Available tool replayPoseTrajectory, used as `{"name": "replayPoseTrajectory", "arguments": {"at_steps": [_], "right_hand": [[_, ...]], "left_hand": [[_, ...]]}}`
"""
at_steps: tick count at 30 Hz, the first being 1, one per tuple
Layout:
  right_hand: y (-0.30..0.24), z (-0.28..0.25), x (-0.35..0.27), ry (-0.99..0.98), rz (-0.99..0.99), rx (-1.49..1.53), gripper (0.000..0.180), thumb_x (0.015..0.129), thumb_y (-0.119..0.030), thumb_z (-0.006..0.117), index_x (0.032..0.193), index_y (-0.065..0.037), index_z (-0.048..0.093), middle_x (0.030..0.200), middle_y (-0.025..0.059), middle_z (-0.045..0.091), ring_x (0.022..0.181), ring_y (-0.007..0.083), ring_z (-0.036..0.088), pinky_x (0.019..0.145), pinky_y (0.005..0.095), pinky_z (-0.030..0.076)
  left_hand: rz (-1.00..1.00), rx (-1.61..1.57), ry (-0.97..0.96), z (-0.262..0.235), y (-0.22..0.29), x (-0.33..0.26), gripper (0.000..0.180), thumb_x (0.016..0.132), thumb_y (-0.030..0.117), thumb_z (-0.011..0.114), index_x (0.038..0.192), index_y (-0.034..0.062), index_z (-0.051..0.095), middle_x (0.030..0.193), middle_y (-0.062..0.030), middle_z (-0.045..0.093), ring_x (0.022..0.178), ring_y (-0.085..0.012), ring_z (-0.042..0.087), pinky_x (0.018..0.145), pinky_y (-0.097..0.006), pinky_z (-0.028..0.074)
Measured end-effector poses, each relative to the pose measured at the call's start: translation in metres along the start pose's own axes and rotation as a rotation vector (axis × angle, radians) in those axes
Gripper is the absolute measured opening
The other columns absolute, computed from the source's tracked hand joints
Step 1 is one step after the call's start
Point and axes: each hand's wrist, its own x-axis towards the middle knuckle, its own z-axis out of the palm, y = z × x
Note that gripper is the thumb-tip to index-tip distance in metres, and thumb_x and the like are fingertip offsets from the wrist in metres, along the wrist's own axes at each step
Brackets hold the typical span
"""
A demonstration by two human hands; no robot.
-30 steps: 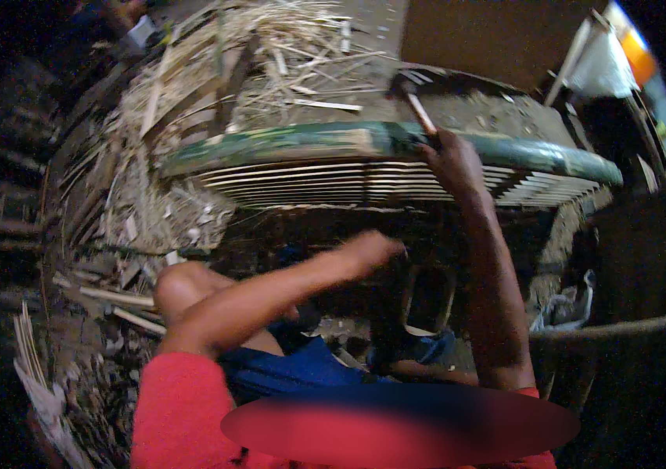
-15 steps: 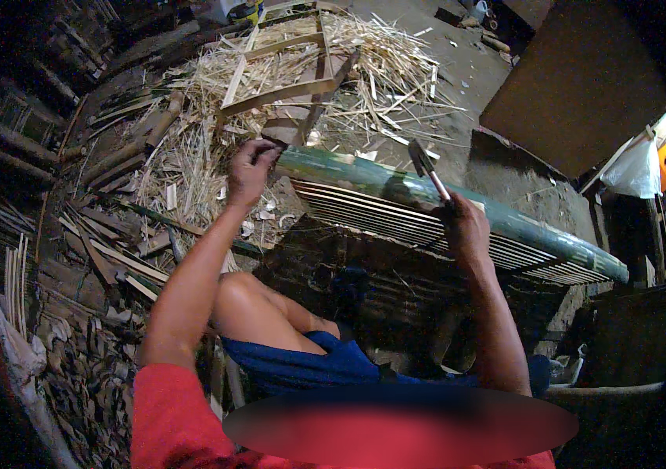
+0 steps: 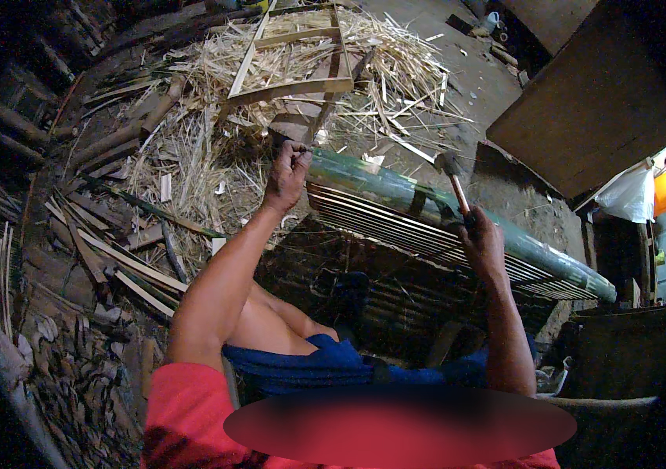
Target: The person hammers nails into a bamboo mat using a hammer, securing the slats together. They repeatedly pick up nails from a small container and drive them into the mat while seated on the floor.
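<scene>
A thick green bamboo pole (image 3: 380, 177) slants from the middle of the view down to the right. Along its near side runs a row of thin pale slats (image 3: 391, 223). At the pole's left end is my left hand (image 3: 286, 178), thumb and fingers pinched together; anything small between them is too hidden to make out. My right hand (image 3: 484, 244) grips a hammer (image 3: 458, 187) by its handle over the pole, with the dark head raised and pointing away from me.
Beyond the pole a wooden ladder-like frame (image 3: 294, 90) rests on a heap of bamboo shavings (image 3: 200, 148). Split strips (image 3: 125, 254) lie on the left. A large brown board (image 3: 583, 102) and a white plastic bag (image 3: 628, 195) are at the right. My bent knee is below the left arm.
My left hand has closed from looser fingers into a pinch at the pole's end. The hammer in my right hand has swung more upright. The whole view has shifted slightly.
</scene>
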Motion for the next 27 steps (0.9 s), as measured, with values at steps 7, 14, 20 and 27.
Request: {"name": "replayPoseTrajectory", "arguments": {"at_steps": [7,14,20,27], "right_hand": [[-0.101,0.006,-0.003,-0.156,-0.320,0.322,0.084,0.089,0.009,0.045,0.159,-0.027,0.017,0.127,0.0336,0.057,0.103,0.0460,0.063,0.088,0.0402,0.048],[-0.167,0.003,-0.001,-0.302,-0.314,0.214,0.084,0.087,0.006,0.049,0.158,-0.028,0.020,0.109,0.0306,0.061,0.093,0.0508,0.060,0.080,0.0526,0.048],[-0.180,0.003,0.001,-0.330,-0.287,0.185,0.082,0.087,0.003,0.051,0.158,-0.028,0.021,0.099,0.0270,0.061,0.086,0.0481,0.062,0.074,0.0538,0.047],[-0.189,0.015,0.007,-0.379,-0.258,0.082,0.082,0.087,0.001,0.053,0.157,-0.028,0.022,0.098,0.0261,0.060,0.083,0.0471,0.061,0.071,0.0542,0.047]], "left_hand": [[0.058,-0.060,-0.057,-0.001,-0.005,0.000,0.025,0.100,0.028,0.058,0.109,0.0047,0.055,0.101,-0.0113,0.064,0.093,-0.0226,0.061,0.086,-0.036,0.048],[0.128,0.141,-0.120,-0.012,-0.016,0.008,0.020,0.099,0.022,0.059,0.114,0.0077,0.056,0.097,-0.0125,0.067,0.088,-0.0251,0.065,0.081,-0.038,0.051],[0.244,0.170,-0.159,-0.017,-0.001,0.012,0.017,0.098,0.012,0.058,0.114,0.0083,0.057,0.104,-0.0138,0.068,0.096,-0.0253,0.067,0.085,-0.038,0.051],[0.105,0.144,-0.182,-0.018,-0.005,0.009,0.013,0.098,0.013,0.059,0.110,0.0077,0.059,0.110,-0.0154,0.068,0.102,-0.0255,0.066,0.088,-0.037,0.051]]}}
